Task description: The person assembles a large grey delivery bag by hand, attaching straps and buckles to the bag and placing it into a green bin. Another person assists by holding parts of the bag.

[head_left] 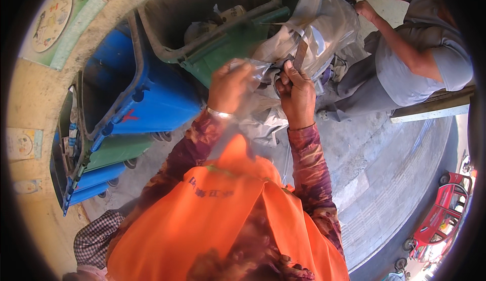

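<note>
My left hand [230,86] is closed and blurred by motion, with crumpled clear plastic [259,70] at its fingers. Close by, on the right, my right hand [297,97] grips a flat brown blade-like strip [300,54], thumb raised along it. Something small and dark sits by that thumb, too small to name. Just beyond both hands stands a large grey-beige sack [331,20], bulging and wrinkled. Pale loose sheeting [266,124] hangs below my hands. The undersides of my fingers are hidden.
A green wheeled bin [217,53] holding some rubbish and a blue bin [157,98] stand at left, with more bins along the wall. A person in grey [405,63] sits at right, hands at the sack's top. A red vehicle [440,215] stands far right.
</note>
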### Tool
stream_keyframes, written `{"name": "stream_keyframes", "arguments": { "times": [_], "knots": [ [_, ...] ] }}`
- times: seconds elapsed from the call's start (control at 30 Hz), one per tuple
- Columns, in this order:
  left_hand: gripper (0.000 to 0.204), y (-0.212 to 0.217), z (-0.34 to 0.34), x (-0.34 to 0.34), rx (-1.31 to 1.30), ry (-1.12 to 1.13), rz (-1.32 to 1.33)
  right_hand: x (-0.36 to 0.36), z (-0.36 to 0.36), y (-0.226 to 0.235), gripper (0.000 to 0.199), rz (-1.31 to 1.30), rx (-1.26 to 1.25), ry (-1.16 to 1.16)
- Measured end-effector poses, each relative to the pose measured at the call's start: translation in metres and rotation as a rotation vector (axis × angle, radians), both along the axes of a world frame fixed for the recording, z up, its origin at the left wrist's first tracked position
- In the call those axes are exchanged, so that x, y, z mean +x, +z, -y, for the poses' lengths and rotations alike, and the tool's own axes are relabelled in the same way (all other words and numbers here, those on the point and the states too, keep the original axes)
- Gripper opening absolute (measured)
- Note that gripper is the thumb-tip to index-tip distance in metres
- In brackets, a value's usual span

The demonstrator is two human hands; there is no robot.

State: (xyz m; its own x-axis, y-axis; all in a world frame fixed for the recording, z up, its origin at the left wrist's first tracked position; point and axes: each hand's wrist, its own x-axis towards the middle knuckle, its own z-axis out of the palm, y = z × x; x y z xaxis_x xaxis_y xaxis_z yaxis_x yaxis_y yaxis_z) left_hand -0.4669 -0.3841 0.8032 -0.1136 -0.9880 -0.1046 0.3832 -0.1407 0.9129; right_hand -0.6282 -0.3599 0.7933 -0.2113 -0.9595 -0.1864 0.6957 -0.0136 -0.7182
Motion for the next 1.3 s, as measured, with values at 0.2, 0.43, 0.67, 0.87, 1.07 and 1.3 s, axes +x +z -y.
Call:
{"name": "stream_keyframes", "arguments": {
  "times": [0.2, 0.43, 0.67, 0.87, 1.07, 1.3],
  "knots": [
    [0.012, -0.009, 0.005, -0.004, -0.474, 0.059, 0.673, 0.0, 0.013, -0.016, 0.03, -0.371, -0.159, 0.077],
    [0.008, -0.013, 0.018, -0.002, -0.232, -0.222, 0.434, -0.013, -0.013, -0.017, 0.028, -0.549, -0.112, -0.071],
    [0.012, -0.007, -0.003, -0.03, -0.306, -0.219, 0.398, 0.011, -0.07, -0.006, 0.033, -1.004, -0.11, -0.143],
    [0.009, 0.0, -0.016, -0.042, -0.062, -0.24, 0.198, 0.009, -0.075, -0.022, 0.026, -1.071, 0.073, -0.069],
    [0.01, -0.003, -0.018, -0.04, -0.106, -0.255, 0.249, 0.003, -0.072, -0.02, 0.032, -1.069, -0.041, -0.091],
    [0.012, -0.011, -0.025, -0.032, -0.164, -0.169, 0.29, 0.014, -0.063, -0.02, 0.032, -1.108, -0.025, -0.102]
  ]
}}
